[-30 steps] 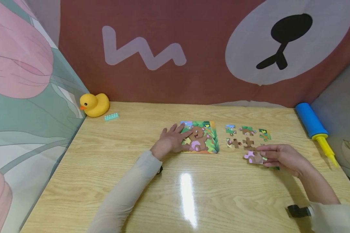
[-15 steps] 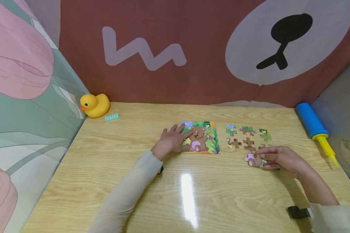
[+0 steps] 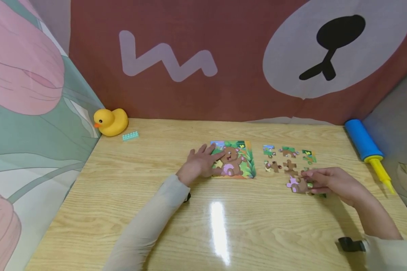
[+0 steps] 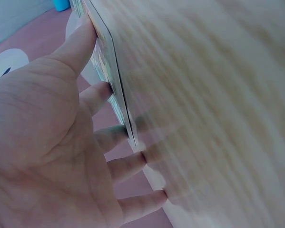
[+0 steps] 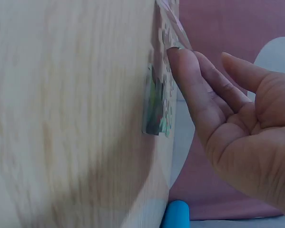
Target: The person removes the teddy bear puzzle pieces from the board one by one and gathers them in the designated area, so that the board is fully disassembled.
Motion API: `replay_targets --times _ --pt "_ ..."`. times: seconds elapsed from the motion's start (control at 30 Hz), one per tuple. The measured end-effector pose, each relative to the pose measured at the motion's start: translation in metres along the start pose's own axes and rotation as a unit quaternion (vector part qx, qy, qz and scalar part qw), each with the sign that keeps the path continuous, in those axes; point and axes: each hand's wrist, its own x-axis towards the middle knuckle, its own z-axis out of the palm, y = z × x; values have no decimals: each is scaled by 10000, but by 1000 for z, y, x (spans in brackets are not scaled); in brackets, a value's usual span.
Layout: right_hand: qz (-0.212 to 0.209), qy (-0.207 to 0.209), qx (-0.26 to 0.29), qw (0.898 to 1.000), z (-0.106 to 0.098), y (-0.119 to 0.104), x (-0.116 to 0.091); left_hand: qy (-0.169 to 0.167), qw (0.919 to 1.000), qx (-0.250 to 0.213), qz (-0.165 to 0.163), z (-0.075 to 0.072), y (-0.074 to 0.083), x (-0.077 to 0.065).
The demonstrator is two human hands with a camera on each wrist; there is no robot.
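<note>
My left hand point(image 3: 199, 162) rests with spread fingers on the left part of a square bear picture card point(image 3: 249, 160). In the left wrist view its fingertips point(image 4: 103, 90) press along the card's edge and the table beside it. My right hand point(image 3: 335, 182) pinches a jigsaw puzzle piece point(image 3: 296, 185) with brown and purple bear print. The right wrist view shows this held piece point(image 5: 176, 23) tilted over the table at the fingertips. Several jigsaw pieces, including a brown one point(image 3: 290, 166), lie spaced in rows behind it. A green piece point(image 3: 320, 195) is partly hidden under the hand.
A yellow rubber duck point(image 3: 111, 123) and a small mint toy brick point(image 3: 130, 136) are at the table's back left. Along the right side lies a blue and yellow hand pump point(image 3: 363, 140). A printed brown cloth point(image 3: 237, 94) rises behind the wooden table point(image 3: 169, 233).
My right hand has shifted slightly to the right with the puzzle piece, whose tilt has changed a little. The left hand stays on the picture card.
</note>
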Motion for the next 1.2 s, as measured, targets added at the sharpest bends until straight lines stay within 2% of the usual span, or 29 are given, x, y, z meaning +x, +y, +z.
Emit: replay_targets --times 0.23,0.57,0.97,1.2 --pt "-82 -259 200 9994 0 -1 -1 -7 10000 11 -12 -1 0 0" --pt "-94 -390 40 9992 -7 1 -3 14 10000 -93 -11 0 0 2" --pt "16 -360 -59 9993 -5 -2 -3 -31 9999 -165 10 -2 1 0" --pt "-133 -404 -156 9990 -7 -3 -5 7 9999 -159 24 -2 1 0"
